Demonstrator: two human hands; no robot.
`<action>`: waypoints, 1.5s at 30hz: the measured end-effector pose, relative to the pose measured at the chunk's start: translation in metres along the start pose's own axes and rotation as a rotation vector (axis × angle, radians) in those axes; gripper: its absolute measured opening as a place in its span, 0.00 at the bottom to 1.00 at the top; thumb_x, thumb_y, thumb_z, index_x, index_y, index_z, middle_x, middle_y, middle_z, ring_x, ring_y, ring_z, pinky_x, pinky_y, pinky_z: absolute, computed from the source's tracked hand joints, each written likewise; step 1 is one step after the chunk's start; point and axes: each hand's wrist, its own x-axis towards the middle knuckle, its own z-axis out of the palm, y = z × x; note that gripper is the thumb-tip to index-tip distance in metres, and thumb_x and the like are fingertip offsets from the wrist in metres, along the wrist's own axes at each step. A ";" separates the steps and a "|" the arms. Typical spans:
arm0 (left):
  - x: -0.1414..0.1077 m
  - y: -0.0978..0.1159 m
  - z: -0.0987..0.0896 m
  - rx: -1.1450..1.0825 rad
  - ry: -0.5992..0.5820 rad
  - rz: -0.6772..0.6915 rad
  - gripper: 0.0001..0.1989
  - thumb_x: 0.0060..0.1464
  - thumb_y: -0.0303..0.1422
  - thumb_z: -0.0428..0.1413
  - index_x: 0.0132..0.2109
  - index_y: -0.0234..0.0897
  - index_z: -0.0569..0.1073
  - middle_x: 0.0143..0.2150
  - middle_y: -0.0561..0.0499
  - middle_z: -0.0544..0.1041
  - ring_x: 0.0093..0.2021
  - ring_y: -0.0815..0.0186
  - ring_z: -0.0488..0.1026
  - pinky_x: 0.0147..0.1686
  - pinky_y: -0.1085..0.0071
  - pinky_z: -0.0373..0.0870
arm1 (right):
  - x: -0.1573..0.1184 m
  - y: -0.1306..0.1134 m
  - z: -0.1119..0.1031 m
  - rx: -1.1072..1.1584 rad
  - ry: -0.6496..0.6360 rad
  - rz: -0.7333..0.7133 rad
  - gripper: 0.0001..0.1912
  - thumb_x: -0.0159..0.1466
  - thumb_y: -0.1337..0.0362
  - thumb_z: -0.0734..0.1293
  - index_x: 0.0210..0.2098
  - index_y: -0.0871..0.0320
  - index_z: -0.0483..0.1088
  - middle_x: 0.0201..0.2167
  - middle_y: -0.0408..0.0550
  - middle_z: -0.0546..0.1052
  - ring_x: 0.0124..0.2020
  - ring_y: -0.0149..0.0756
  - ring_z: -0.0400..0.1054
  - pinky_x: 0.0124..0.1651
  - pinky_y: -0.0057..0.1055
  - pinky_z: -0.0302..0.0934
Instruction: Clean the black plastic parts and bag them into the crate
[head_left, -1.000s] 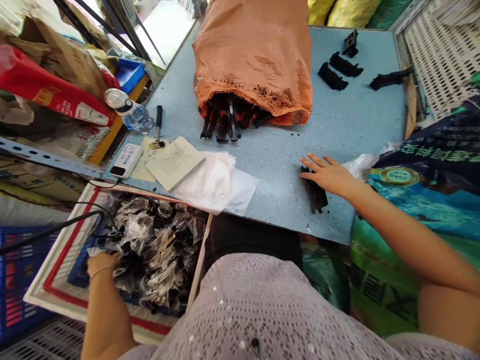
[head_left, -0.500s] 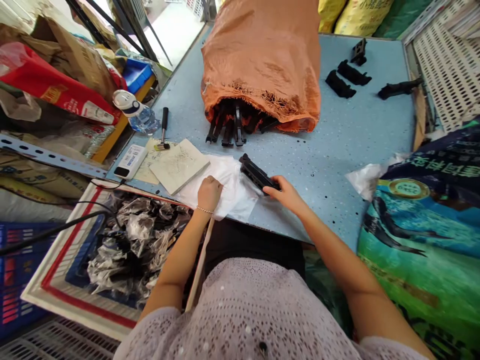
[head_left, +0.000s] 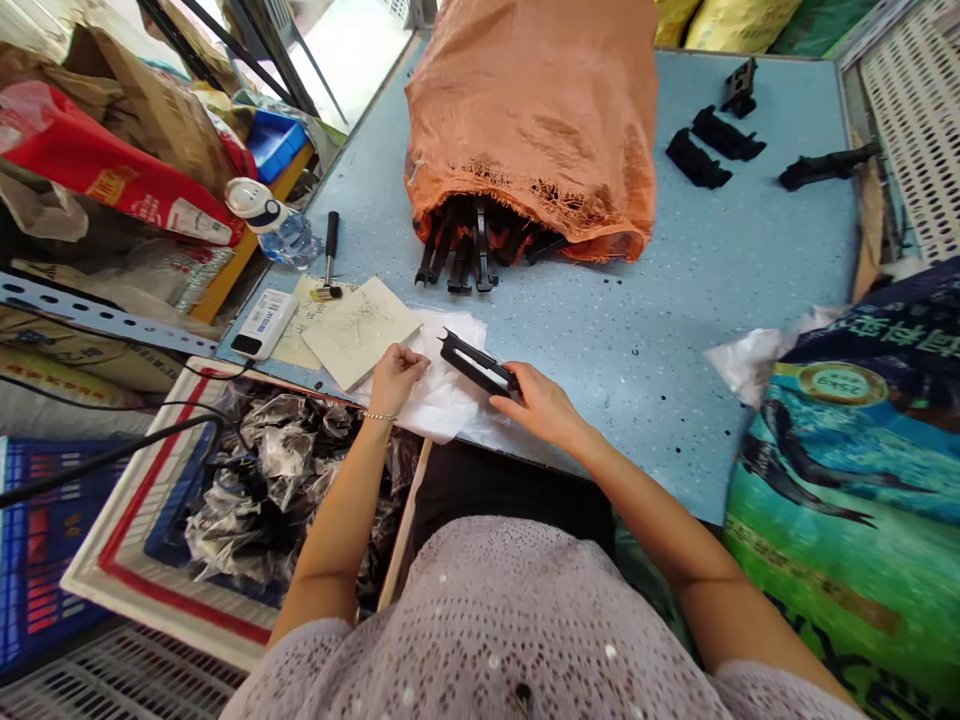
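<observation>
My right hand [head_left: 541, 404] grips one end of a long black plastic part [head_left: 474, 364] with an open slot along it. The part is tilted, its forked far end pointing up and left over a stack of thin white plastic bags [head_left: 453, 398]. At the left side of that stack, my left hand [head_left: 397, 378] has its fingers pinched together on the thin plastic; the exact grip is partly hidden. More black parts [head_left: 481, 250] stick out of the mouth of an orange woven sack [head_left: 532, 110] further back on the blue table [head_left: 600, 330].
Left of the bags lie a pale square block [head_left: 361, 330], a hammer [head_left: 331, 250], a white device [head_left: 264, 323] and a bottle [head_left: 274, 225]. A crate [head_left: 180, 610] of bagged parts stands below left. Several black pieces [head_left: 726, 135] lie back right, beyond a green-blue sack [head_left: 825, 500].
My left hand has shifted left and turned, its fingers now pinched. My right hand has brought the black part left over the bags and rolled it so the slot shows.
</observation>
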 end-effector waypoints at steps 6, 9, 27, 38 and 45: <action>-0.006 0.002 -0.011 0.409 0.029 0.213 0.01 0.53 0.30 0.56 0.34 0.38 0.70 0.36 0.47 0.79 0.37 0.61 0.76 0.43 0.63 0.74 | 0.004 -0.010 0.002 -0.061 -0.094 0.021 0.23 0.68 0.53 0.67 0.58 0.57 0.66 0.54 0.59 0.76 0.51 0.52 0.73 0.51 0.45 0.66; -0.007 0.004 -0.019 0.786 -0.009 0.390 0.14 0.57 0.25 0.49 0.44 0.34 0.78 0.51 0.37 0.80 0.52 0.52 0.76 0.57 0.52 0.71 | 0.008 -0.015 0.006 -0.037 -0.091 0.005 0.24 0.67 0.52 0.67 0.58 0.56 0.66 0.53 0.58 0.76 0.51 0.53 0.73 0.51 0.45 0.66; -0.112 0.029 0.013 0.631 -0.231 0.742 0.32 0.60 0.25 0.54 0.71 0.41 0.62 0.65 0.38 0.70 0.62 0.54 0.72 0.61 0.55 0.73 | -0.036 -0.051 0.050 0.721 -0.020 -0.136 0.33 0.70 0.60 0.63 0.72 0.50 0.54 0.65 0.56 0.63 0.64 0.46 0.63 0.67 0.48 0.61; -0.207 0.028 -0.118 -0.297 0.198 0.057 0.20 0.39 0.35 0.72 0.43 0.38 0.84 0.43 0.46 0.80 0.40 0.62 0.77 0.41 0.70 0.75 | -0.045 -0.068 0.044 0.938 -0.323 -0.105 0.13 0.70 0.58 0.66 0.52 0.50 0.76 0.43 0.46 0.82 0.46 0.37 0.77 0.55 0.41 0.70; -0.210 0.011 -0.140 -0.450 0.324 0.040 0.21 0.32 0.35 0.72 0.40 0.41 0.82 0.44 0.49 0.80 0.39 0.65 0.75 0.38 0.71 0.74 | -0.030 -0.063 0.075 0.927 -0.248 0.061 0.15 0.65 0.56 0.70 0.49 0.52 0.76 0.45 0.47 0.81 0.45 0.38 0.76 0.53 0.40 0.71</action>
